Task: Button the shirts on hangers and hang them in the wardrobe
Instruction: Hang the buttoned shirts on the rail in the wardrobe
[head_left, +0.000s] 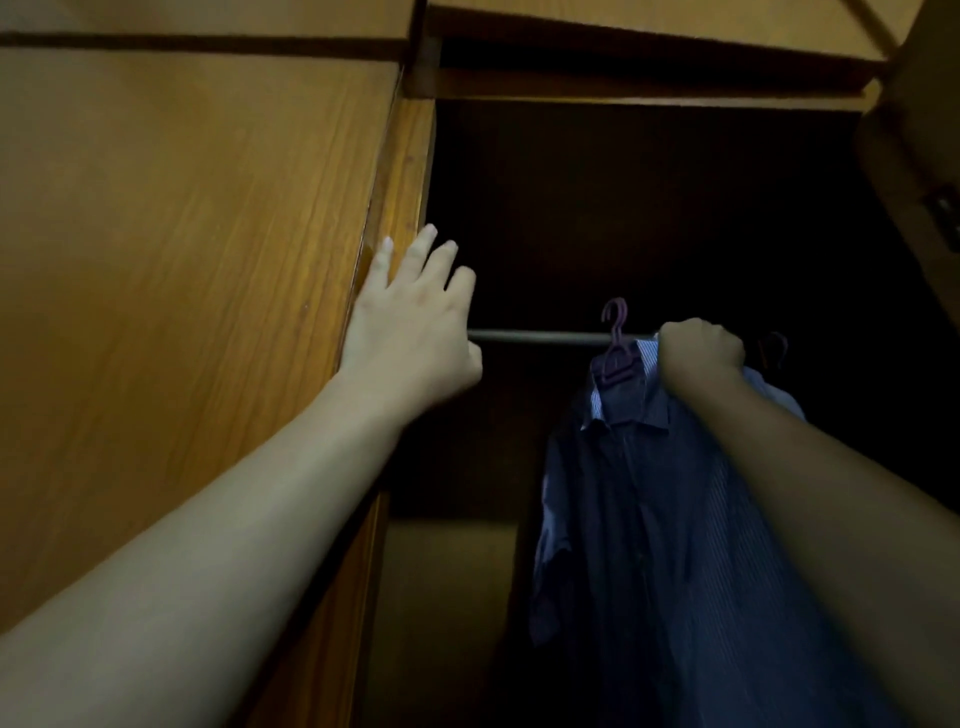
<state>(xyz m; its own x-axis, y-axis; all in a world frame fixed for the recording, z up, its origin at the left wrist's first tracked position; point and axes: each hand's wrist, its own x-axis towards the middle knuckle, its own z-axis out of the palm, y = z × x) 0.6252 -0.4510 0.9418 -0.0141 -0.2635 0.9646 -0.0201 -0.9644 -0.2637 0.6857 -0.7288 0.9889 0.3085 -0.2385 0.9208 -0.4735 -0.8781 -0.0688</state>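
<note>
A dark blue striped shirt (639, 509) hangs on a purple hanger (615, 345) inside the dark wardrobe, the hook up at the metal rail (540, 336). My right hand (701, 353) is curled in a fist at the shirt's right shoulder by the rail, gripping the shirt and hanger there. My left hand (410, 322) lies open with straight, spread fingers against the edge of the wooden wardrobe side panel (400, 197). The front of the shirt looks closed, but the buttons are too dark to make out.
A closed wooden door panel (182, 260) fills the left. Another dark hanger hook (774, 345) shows on the rail right of my right hand. A wooden shelf edge (623, 91) runs above the opening, and an open door (914, 156) stands at the right.
</note>
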